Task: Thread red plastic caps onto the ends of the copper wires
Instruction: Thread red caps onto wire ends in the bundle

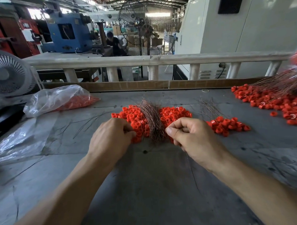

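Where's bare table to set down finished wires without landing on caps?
Free: the grey table near you, between your forearms, and the strip between the middle caps and the far cardboard edge. Crowded: round the wire bundle, the right cap pile, and the bags at left.

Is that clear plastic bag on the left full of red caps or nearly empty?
Partly full. The clear bag lies slumped on the table, with red caps filling only its right-hand end; the rest is loose, crumpled film.
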Tool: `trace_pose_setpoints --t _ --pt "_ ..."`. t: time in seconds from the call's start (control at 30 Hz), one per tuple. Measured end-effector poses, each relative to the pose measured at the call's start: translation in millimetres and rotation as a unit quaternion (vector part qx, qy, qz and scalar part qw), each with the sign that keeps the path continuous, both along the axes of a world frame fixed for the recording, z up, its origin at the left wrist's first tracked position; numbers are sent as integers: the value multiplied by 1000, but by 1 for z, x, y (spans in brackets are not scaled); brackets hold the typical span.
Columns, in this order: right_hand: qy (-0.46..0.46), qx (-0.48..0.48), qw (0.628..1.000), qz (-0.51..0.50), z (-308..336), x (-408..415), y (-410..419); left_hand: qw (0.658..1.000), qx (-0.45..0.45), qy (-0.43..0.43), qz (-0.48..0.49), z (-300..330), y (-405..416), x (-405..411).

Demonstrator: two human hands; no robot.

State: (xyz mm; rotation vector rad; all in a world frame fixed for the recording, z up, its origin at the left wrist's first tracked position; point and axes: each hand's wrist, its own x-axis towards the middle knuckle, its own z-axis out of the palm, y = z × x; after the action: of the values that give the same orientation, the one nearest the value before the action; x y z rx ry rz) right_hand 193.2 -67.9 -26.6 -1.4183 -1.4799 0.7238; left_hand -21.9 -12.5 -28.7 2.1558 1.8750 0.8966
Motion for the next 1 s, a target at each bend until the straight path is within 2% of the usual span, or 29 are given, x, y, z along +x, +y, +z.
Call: trace_pose_setpoints --t 0.1,0.2,0.33,0.43,0.53,0.63,1.0 --pt "14 9 1000 1 0 1 0 999 20 -44 0 3 0 -1" --pt "27 26 999 4 0 1 1 985 18 -172 -28 13 -3 2" --pt "49 47 998 19 0 -1 0 923 -47 -365 -113 22 -15 12" --pt "64 69 995 41 4 -2 -3 863 -95 -461 -180 25 -25 19" --pt "71 93 992 52 8 -6 -6 836 -121 -489 -216 25 -31 25" --pt "69 111 990 51 11 -8 -9 828 -129 -492 -235 25 -34 28" --pt "47 117 990 54 14 -9 -12 836 -101 -473 -259 27 -41 31"
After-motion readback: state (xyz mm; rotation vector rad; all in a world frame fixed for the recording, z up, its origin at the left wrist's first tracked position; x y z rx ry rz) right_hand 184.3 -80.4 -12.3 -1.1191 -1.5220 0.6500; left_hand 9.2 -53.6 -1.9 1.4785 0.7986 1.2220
